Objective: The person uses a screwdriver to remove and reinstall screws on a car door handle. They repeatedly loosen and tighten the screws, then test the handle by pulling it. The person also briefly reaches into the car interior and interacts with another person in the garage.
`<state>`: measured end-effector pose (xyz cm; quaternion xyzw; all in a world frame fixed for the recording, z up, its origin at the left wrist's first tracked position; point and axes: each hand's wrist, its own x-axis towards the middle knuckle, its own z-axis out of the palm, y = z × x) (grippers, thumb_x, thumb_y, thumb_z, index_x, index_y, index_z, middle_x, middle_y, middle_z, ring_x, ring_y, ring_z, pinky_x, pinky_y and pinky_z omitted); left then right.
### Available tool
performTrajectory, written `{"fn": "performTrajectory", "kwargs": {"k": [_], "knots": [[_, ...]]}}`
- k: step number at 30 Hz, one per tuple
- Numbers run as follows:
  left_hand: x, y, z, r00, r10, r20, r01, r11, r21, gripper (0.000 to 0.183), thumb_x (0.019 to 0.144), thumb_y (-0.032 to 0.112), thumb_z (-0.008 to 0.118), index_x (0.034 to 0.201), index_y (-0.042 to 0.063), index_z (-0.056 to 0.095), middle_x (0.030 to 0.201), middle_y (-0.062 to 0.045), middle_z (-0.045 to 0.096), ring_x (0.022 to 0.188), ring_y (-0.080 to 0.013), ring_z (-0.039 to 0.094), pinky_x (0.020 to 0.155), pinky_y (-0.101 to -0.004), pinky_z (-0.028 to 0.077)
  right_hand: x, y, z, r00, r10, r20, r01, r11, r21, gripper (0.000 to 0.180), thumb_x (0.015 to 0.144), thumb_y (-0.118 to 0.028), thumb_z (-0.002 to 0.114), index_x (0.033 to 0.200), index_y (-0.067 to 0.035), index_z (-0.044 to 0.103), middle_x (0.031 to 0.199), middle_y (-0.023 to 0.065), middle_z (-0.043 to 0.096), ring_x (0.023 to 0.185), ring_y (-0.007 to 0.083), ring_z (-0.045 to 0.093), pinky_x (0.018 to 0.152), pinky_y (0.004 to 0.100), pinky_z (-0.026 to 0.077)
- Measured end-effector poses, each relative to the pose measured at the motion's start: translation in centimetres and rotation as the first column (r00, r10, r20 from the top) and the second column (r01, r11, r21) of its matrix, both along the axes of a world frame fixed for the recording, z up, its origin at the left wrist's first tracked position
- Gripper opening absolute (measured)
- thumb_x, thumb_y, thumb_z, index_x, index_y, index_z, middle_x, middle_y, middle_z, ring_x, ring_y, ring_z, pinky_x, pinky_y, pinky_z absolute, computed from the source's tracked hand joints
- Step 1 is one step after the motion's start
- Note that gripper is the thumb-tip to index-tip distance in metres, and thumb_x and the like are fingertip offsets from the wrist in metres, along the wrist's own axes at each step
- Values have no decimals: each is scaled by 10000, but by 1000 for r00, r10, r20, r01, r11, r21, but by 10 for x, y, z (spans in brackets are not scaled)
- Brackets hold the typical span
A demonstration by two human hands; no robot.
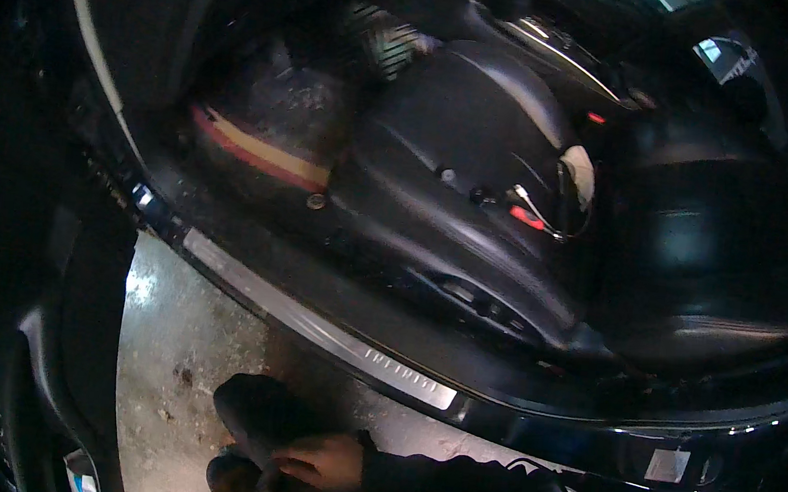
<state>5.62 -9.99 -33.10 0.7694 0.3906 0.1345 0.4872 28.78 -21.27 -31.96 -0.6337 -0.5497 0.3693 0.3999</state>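
My right hand (327,461) shows at the bottom, reaching out of a dark sleeve with its fingers curled. Dark shapes lie against and below it, probably footwear (269,409). Whether the fingers grip anything is too dark to tell. My left hand is not in view. Before me is the open front doorway of a car, with a black leather seat (444,114). On its cushion lie a red-handled tool (528,217), a thin cable (587,219), a small black object (483,197) and a small round piece (448,175).
A metal sill plate (314,324) with lettering runs along the doorway. The open door (55,383) stands at left. Inside are a striped footwell mat (267,153) and a red buckle (596,118). A pale label (668,465) sits on the door frame. Below is stained concrete floor (169,359).
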Motion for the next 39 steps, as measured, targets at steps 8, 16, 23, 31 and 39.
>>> {"fn": "performTrajectory", "kwargs": {"k": [8, 16, 23, 31, 39], "knots": [[-13, 7, -60, 984, -172, -45, 174, 982, 71, 395, 961, 332, 589, 1149, -10, 652, 1009, -153, 733, 867, -228, 706, 748, -357, 577, 134, -24, 123, 832, -547, 93, 461, 775, 433, 176, 913, -149, 697, 1057, -50, 718, 958, 135, 716, 831, 283, 711, 718, 355, 576], [-23, 2, -112, 980, -160, -121, 133, 970, -203, 390, 961, 265, 584, 1289, 56, 618, 1027, -129, 741, 821, -242, 724, 686, -334, 587, 220, -30, 150, 362, -916, 175, 731, 395, 556, 144, 886, -106, 673, 996, -18, 705, 1001, 149, 701, 959, 341, 674, 870, 389, 523], [-4, 3, -104, 964, -211, -161, 149, 932, -331, 403, 975, 307, 553, 1284, 59, 622, 1056, -136, 726, 858, -248, 709, 715, -342, 579, 309, -5, 140, 128, -872, 472, 784, 381, 491, 592, 861, -392, 700, 1327, -44, 591, 1367, 227, 549, 1245, 395, 536, 1037, 451, 441], [30, 7, -90, 946, -280, -162, 203, 905, -375, 425, 990, 355, 517, 1279, 62, 625, 1088, -144, 710, 900, -254, 693, 748, -351, 569, 331, 36, 157, 367, -655, 660, 843, 535, 62, 855, 810, -751, 595, 1358, -94, 580, 1306, 268, 556, 1201, 423, 571, 976, 483, 490], [58, 1, -71, 931, -337, -139, 257, 878, -404, 456, 1006, 403, 481, 1274, 65, 629, 1120, -151, 694, 942, -261, 677, 781, -361, 560, 342, 32, 144, 574, -646, 503, 730, 682, 44, 442, 909, -456, 635, 1133, -77, 675, 1056, 179, 699, 1062, 353, 660, 893, 461, 526]]}}
